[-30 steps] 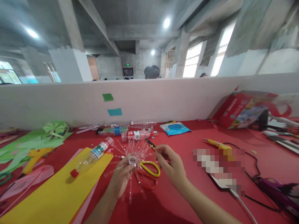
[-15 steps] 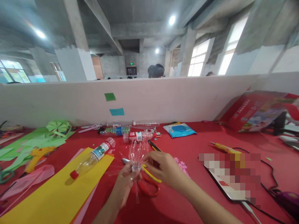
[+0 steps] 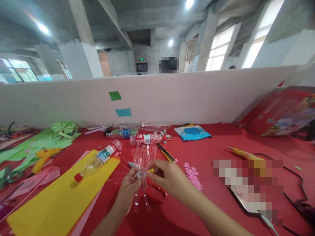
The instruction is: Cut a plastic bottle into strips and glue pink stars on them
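Observation:
A clear plastic bottle piece (image 3: 142, 174), cut into long strips that fan out around its neck, is held above the red table. My left hand (image 3: 130, 186) has its fingers closed on the neck from the left. From the right, my right hand (image 3: 165, 173) pinches at the strips beside the neck. Some strips point up and away, others hang down toward me. Scissors with red and yellow handles (image 3: 157, 191) lie beneath, partly hidden by my right hand. A yellow and black cutter (image 3: 166, 152) lies just beyond, with pink paper stars (image 3: 193, 175) to its right.
Yellow paper (image 3: 56, 200) carries a capped bottle (image 3: 98, 160) on the left. Farther left are a yellow glue gun (image 3: 43, 159) and green paper (image 3: 36, 144). More bottles (image 3: 147, 139) and a blue packet (image 3: 192, 132) lie behind. A soldering-type tool (image 3: 246, 155) and red bag (image 3: 283, 111) are right.
The view has shifted slightly. More strips now hang down below the bottle neck between my hands. Both hands stay close around the piece.

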A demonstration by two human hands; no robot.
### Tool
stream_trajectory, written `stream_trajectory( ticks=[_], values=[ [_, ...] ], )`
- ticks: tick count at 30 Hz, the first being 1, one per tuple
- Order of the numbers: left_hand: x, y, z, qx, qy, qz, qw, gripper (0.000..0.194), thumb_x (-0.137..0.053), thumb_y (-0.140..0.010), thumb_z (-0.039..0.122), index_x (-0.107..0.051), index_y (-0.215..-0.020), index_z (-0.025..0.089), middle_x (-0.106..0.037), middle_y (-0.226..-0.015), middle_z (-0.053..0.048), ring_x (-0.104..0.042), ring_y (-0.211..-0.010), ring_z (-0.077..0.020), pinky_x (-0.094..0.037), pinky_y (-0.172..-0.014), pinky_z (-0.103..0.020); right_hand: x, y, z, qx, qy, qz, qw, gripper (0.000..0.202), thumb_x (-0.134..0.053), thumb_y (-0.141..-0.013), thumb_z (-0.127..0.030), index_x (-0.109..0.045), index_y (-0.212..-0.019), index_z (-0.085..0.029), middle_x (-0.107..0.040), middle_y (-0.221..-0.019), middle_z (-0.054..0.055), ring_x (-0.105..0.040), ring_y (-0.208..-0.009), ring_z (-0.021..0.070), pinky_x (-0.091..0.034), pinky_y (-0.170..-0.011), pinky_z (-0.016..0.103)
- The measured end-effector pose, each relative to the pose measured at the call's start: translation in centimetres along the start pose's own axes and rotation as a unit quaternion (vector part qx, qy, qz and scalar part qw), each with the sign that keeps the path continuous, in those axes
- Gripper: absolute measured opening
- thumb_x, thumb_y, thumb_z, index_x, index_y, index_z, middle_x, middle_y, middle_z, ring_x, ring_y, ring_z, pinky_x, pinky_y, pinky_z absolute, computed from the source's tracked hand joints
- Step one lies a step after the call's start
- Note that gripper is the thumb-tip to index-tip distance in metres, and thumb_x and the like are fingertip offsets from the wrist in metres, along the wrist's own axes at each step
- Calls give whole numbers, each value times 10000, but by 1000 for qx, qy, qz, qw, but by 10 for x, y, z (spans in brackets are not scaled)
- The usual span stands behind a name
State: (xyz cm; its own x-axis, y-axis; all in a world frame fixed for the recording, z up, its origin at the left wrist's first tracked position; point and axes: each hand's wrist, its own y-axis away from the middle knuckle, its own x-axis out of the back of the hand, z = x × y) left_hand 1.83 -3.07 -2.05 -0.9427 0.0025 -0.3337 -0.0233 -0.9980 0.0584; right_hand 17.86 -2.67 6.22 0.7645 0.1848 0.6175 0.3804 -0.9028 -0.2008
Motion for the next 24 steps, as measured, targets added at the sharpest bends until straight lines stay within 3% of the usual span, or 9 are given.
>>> stream_trajectory(
  ticks=[3,8,18,24],
  values=[
    [4,-1,-3,-12,0,-16,1000,264,-719,-665,247,-600,-890,178,-620,-672,14,-533,-581,-94,-435,-592,-210,-4,0,2,-25,-23,7,999,136,-569,-767,-163,-659,-868,-174,-594,-607,-17,-498,-523,94,-326,-480,181],
    [6,-2,-4,-21,14,-9,1000,320,-719,-662,260,-606,-949,174,-672,-884,-50,-611,-750,-157,-480,-712,-273,-9,1,3,-24,-19,11,999,113,-573,-750,-132,-654,-816,-174,-576,-576,-32,-471,-501,82,-302,-471,177],
    [7,-4,-2,-19,20,-5,1000,352,-763,-601,238,-586,-896,163,-676,-822,-23,-644,-684,-150,-519,-663,-266,-6,3,-1,74,75,45,993,44,-615,-762,-151,-654,-754,-169,-619,-639,-19,-518,-571,87,-324,-530,182],
    [7,-5,3,3,56,7,998,412,-791,-538,203,-584,-893,167,-666,-778,4,-639,-650,-134,-524,-638,-247,-3,1,-1,97,96,26,990,86,-632,-746,-139,-684,-806,-169,-660,-697,-13,-542,-596,86,-335,-542,177]
  ],
)
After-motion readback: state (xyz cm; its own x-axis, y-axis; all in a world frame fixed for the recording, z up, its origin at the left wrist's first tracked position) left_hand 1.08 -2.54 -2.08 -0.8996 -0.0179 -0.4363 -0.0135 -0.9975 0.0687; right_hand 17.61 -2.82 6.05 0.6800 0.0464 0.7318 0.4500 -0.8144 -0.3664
